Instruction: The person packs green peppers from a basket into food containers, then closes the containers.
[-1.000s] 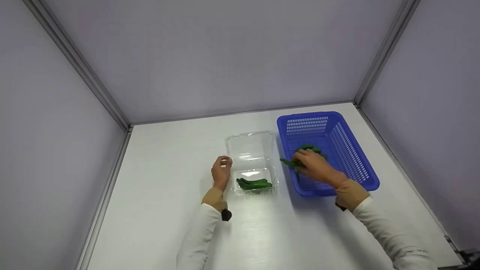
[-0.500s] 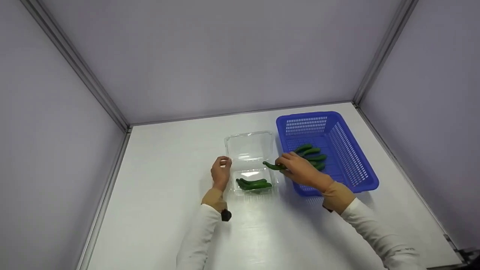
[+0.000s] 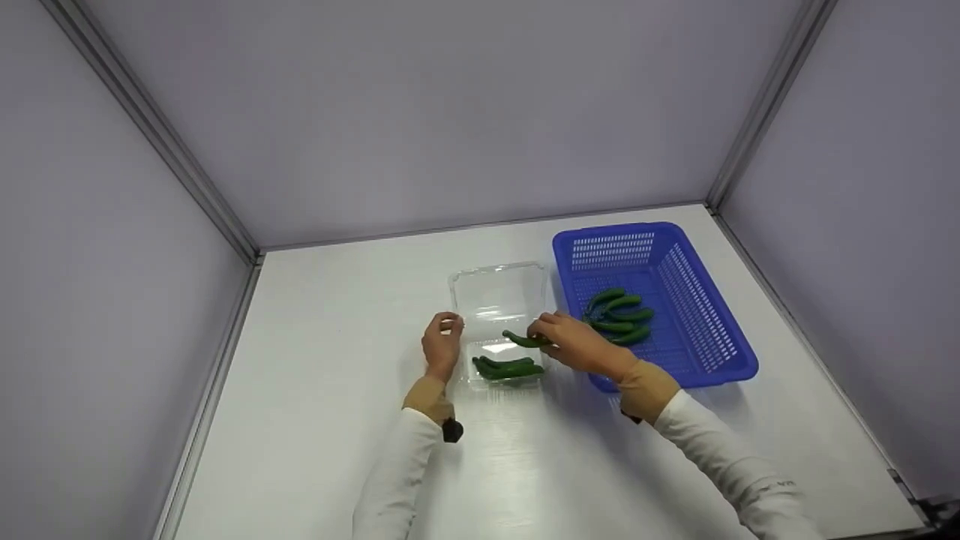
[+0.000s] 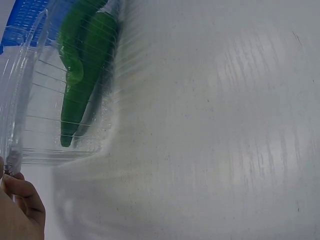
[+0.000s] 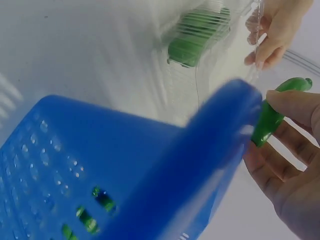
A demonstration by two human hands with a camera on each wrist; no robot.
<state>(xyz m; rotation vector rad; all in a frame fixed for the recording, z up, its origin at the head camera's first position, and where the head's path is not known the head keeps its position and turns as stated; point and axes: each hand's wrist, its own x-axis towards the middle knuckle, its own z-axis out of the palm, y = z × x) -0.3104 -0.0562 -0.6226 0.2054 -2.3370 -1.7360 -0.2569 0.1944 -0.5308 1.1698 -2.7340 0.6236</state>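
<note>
Pepper (image 3: 521, 340) — long axis crosswise, free end leftward — right hand (image 3: 576, 344) pinches it; left hand (image 3: 442, 346) grips container (image 3: 492, 313).

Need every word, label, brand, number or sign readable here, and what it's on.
Readable text: none.
Right sleeve: small dark marks in the head view, possibly lettering, too small and blurred to read.
Basket, clear box, peppers: no lettering visible in any view.
</note>
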